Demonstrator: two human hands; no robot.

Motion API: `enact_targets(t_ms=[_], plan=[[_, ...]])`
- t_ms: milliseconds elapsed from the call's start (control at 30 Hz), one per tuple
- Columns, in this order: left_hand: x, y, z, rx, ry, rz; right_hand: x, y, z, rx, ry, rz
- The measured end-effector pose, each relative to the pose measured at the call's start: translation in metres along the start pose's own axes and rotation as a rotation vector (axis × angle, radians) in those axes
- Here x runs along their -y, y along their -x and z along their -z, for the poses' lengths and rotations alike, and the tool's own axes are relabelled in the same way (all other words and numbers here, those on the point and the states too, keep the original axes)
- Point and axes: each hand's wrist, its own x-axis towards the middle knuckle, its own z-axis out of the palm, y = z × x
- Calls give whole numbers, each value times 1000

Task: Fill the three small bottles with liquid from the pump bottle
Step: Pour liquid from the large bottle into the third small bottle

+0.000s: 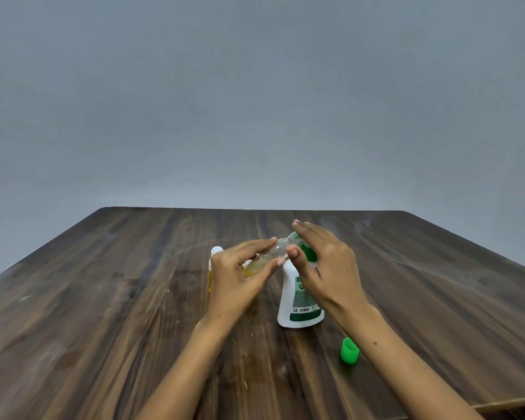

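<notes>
- Right now the left hand [240, 274] pinches a small clear bottle [273, 254] between thumb and fingers — tilted, mouth end up toward 1 o'clock, yellowish liquid pooled at its lower end.
- right hand [322, 268] lies over the green pump head [309, 253] of the white pump bottle [297, 301], fingers fairly straight, thumb touching the small bottle's side; whether it presses the pump, cannot tell.
- pump bottle stands upright at table [103, 298] centre, just under the right hand.
- second small bottle [215, 253], white cap, yellow contents, upright at 9 o'clock of the pump bottle — mostly hidden behind the left hand.
- green cap [349, 351] on the table at 5 o'clock of the pump bottle, beside the right forearm.
- wood-grain top, a few wet spots near the front.
</notes>
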Motion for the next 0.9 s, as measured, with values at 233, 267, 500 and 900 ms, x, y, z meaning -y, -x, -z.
enact_targets(t_ms=[233, 267, 500, 900], plan=[[-1, 1, -4, -40, 23, -13, -2, -6, 9, 54, 6, 16], [-1, 1, -3, -40, 17, -22, -2, -5, 9, 46, 10, 16], [3, 2, -2, -32, -26, -48, 0, -4, 4, 30, 2, -8], [7, 3, -1, -57, -78, -106, -2, -5, 8, 32, 19, 15]])
